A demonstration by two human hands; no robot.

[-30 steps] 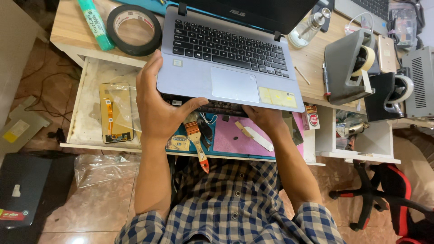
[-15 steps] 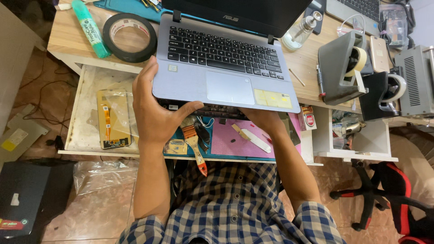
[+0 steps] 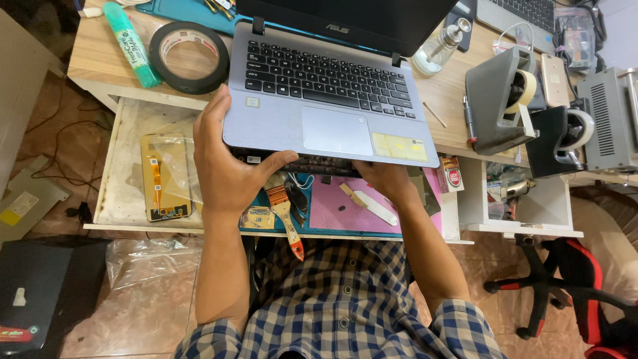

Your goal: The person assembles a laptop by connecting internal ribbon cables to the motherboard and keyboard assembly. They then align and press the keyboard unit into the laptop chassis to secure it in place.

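Open grey laptop (image 3: 325, 100) held at its front edge over the pulled-out tray (image 3: 119, 193), its rear on the wooden desk (image 3: 100, 60). Left hand (image 3: 226, 166) clasps the front-left corner, thumb under the edge; right hand (image 3: 382, 176) grips beneath the front-right corner, fingers hidden. Step in hand, as judged — lifting or repositioning the laptop. The next move calls for an even two-handed hold, clearing the brush (image 3: 284, 213) at 6 o'clock and the tape roll (image 3: 189, 56) at 10 o'clock.
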